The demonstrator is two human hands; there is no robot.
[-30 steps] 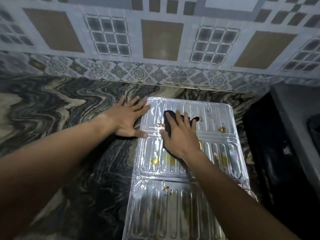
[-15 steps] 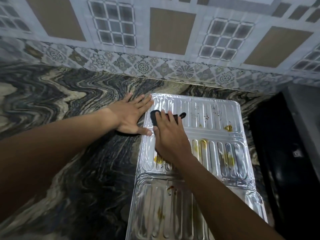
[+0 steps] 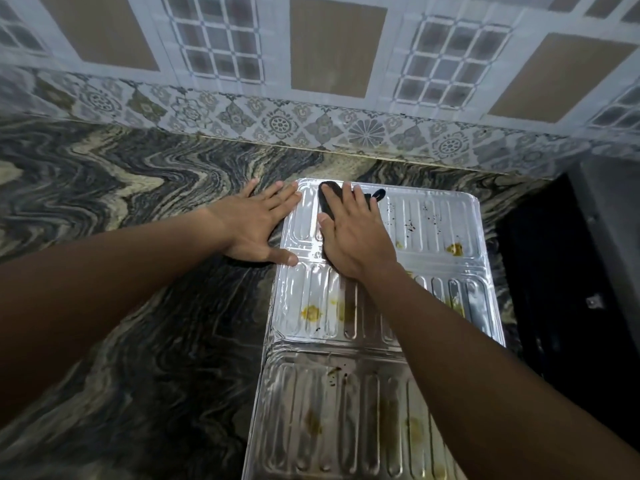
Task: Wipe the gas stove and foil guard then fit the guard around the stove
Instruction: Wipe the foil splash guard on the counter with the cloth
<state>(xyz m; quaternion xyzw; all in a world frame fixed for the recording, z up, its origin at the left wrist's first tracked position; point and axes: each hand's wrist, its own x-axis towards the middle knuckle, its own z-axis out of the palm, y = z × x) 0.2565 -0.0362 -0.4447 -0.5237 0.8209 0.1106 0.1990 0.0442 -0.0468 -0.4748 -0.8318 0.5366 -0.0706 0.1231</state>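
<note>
- Head view: the foil guard (image 3: 426, 237) lies flat on the marbled table (image 3: 145, 306), unfolded in ribbed panels that run from near the table's far edge back toward its near edge.
- The guard's far panel stops just short of the tiled wall (image 3: 311, 81), with a strip of table showing between.
- The left hand (image 3: 258, 225) lies palm down on the table at the guard's left edge, fingers (image 3: 277, 199) straight and slightly spread, their tips touching the guard's far left corner; the thumb rests on the left rim.
- The right hand (image 3: 353, 233) presses a dark cloth (image 3: 327, 199) flat against the far panel near its far left corner. Its fingers are straight and close together on top of the cloth, not pinching it.
- A bit of the cloth pokes out past the fingertips on the right.
- Yellow stains (image 3: 310, 311) mark the middle panel; one more sits near the right edge of the far panel, with dark specks (image 3: 410, 226) beside it.
- The near panel carries brownish smears.
- A dark object (image 3: 568, 289), possibly the stove, stands right of the guard; it is too dim to tell.
</note>
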